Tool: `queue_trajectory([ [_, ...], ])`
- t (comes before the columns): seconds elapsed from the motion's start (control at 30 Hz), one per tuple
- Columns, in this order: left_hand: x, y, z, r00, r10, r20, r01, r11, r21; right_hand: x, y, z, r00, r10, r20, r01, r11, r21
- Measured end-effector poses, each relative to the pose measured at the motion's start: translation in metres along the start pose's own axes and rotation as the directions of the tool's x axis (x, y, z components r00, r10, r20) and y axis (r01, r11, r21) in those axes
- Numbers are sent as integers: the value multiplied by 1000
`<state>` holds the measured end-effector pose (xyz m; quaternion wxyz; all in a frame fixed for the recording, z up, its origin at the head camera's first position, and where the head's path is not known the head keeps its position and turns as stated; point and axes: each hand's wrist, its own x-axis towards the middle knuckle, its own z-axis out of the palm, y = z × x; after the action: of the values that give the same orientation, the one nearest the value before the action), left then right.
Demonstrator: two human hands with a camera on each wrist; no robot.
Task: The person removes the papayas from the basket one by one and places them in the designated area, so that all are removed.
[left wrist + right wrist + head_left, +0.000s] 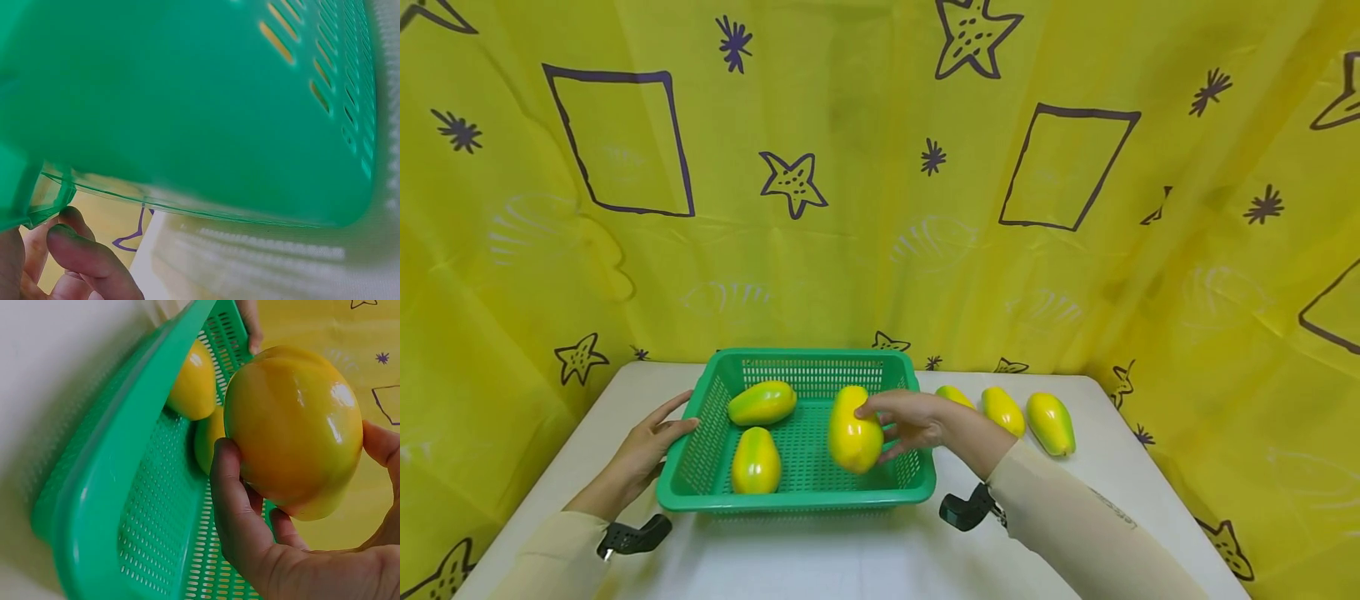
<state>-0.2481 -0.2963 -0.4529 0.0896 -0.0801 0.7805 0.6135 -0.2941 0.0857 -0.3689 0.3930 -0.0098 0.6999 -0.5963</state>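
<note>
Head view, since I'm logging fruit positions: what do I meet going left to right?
Left hand's fingers → far fruit and near fruit in the green basket, about tied → held fruit → partly hidden fruit on the table → middle loose fruit → rightmost loose fruit

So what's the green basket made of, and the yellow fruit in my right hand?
Basket: most likely plastic, slightly shiny, judging by its moulded rim and regular slots. Fruit: smooth and glossy with sharp highlights; possibly plastic, possibly natural waxy skin.
</note>
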Motion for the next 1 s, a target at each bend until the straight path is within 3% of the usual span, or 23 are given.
queue_trajectory([
  [1.0,-1,1,1,1000,8,0,-8,1000,8,-59,23,-33,994,-76,80,70,995,72],
])
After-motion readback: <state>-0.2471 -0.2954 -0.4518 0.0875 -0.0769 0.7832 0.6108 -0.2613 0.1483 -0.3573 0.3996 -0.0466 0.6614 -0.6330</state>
